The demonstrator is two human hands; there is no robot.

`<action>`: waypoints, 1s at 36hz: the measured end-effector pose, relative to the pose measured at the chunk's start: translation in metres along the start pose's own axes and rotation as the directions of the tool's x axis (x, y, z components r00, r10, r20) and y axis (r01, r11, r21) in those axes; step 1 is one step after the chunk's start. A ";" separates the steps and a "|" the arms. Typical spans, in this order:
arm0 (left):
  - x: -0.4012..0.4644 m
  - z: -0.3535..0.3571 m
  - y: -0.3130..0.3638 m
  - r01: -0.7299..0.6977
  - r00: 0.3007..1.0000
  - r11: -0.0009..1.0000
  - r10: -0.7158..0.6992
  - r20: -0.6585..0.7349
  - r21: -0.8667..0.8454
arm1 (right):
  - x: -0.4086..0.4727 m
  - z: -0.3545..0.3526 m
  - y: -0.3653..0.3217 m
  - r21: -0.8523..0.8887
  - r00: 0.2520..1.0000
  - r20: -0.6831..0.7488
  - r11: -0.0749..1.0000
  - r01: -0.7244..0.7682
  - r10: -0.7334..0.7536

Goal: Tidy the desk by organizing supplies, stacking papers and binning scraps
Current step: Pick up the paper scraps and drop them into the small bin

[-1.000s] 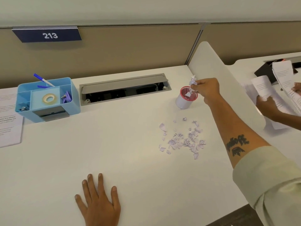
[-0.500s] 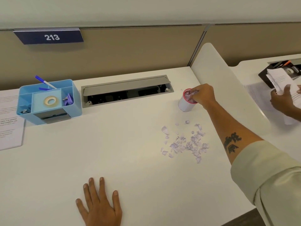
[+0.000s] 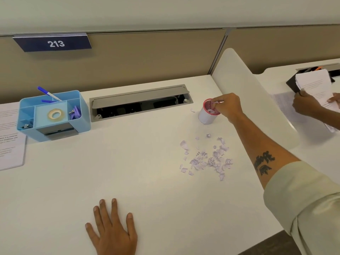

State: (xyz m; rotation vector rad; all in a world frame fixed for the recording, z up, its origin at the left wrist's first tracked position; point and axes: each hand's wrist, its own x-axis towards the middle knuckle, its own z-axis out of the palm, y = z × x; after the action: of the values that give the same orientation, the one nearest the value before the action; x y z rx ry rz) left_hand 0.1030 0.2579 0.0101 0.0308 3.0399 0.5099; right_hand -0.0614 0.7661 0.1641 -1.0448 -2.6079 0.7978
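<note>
- The right hand (image 3: 228, 105) reaches across the white counter (image 3: 128, 172) to a small white cup (image 3: 207, 114) with a pink inside, and its curled fingertips (image 3: 215, 104) sit over the cup's mouth.
- Whether those fingertips pinch any paper cannot be told; scraps show inside the cup just beneath them.
- The left hand (image 3: 112, 230) lies flat on the counter near its front edge, fingers straight and spread, holding nothing.
- A loose pile of paper scraps (image 3: 207, 159) lies on the counter between the cup and the person, well apart from the left hand.
- One stray scrap (image 3: 192, 110) sits just beside the cup on its left.
- Risk: the cup looks light and tilts a little, so a knock from the hand pulling away could tip it and spill the scraps.
- Risk: paper clinging to the fingertips could drop outside the rim.
- Risk: the sleeve passing over the pile could scatter it.
- A second ago the right hand held a twisted clump of paper above the cup; now it is down at the rim and the clump is gone from sight.
- The left hand has kept its place.
</note>
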 end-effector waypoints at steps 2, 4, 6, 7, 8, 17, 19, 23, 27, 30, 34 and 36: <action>0.000 0.000 0.000 -0.003 1.000 1.000 0.003 0.004 0.001 | -0.001 0.000 0.000 0.021 1.000 -0.002 1.000 0.000 0.000; 0.000 -0.001 0.000 -0.004 1.000 1.000 0.004 0.013 0.004 | -0.004 0.000 0.000 0.035 1.000 -0.008 0.999 0.011 -0.011; 0.000 -0.001 -0.001 -0.002 1.000 1.000 0.002 0.019 0.008 | -0.006 0.000 0.001 0.046 1.000 -0.010 0.999 0.013 -0.012; 0.000 -0.001 -0.001 -0.002 1.000 1.000 0.002 0.020 0.008 | -0.007 0.001 0.001 0.044 1.000 -0.009 0.999 0.011 -0.011; 0.000 -0.001 -0.001 -0.003 1.000 1.000 0.003 0.021 0.007 | -0.007 0.003 0.001 0.034 1.000 -0.010 0.999 0.008 -0.007; 0.000 0.000 -0.002 0.001 0.999 1.000 -0.001 0.035 -0.003 | -0.015 0.029 -0.021 0.019 0.993 -0.034 0.993 0.116 -0.115; 0.000 0.000 -0.002 0.000 1.000 1.000 0.000 0.028 -0.003 | -0.020 0.040 -0.031 -0.002 0.987 -0.015 0.988 0.157 -0.157; 0.000 0.000 -0.001 -0.003 1.000 1.000 0.003 0.004 -0.005 | -0.024 0.069 -0.046 -0.094 0.966 0.127 0.967 0.238 -0.226; 0.001 0.001 -0.001 0.002 1.000 1.000 -0.002 -0.009 -0.015 | -0.021 0.101 -0.047 -0.170 0.949 0.278 0.965 0.201 -0.149; 0.002 0.004 -0.003 0.001 1.000 1.000 -0.002 -0.015 -0.012 | -0.016 0.121 -0.043 -0.281 0.942 0.326 0.944 0.173 -0.075; 0.002 0.008 -0.005 -0.003 1.000 1.000 0.003 -0.008 0.014 | -0.008 0.136 -0.038 -0.406 0.943 0.333 0.898 0.168 -0.026; 0.002 0.008 -0.005 -0.005 1.000 1.000 0.005 -0.004 0.017 | -0.005 0.139 -0.037 -0.445 0.943 0.333 0.885 0.140 0.019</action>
State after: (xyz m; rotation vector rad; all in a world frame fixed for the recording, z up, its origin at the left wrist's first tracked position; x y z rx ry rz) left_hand 0.1016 0.2555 0.0009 0.0383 3.0488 0.4847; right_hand -0.1329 0.6846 0.0701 -0.9973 -3.2086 0.3544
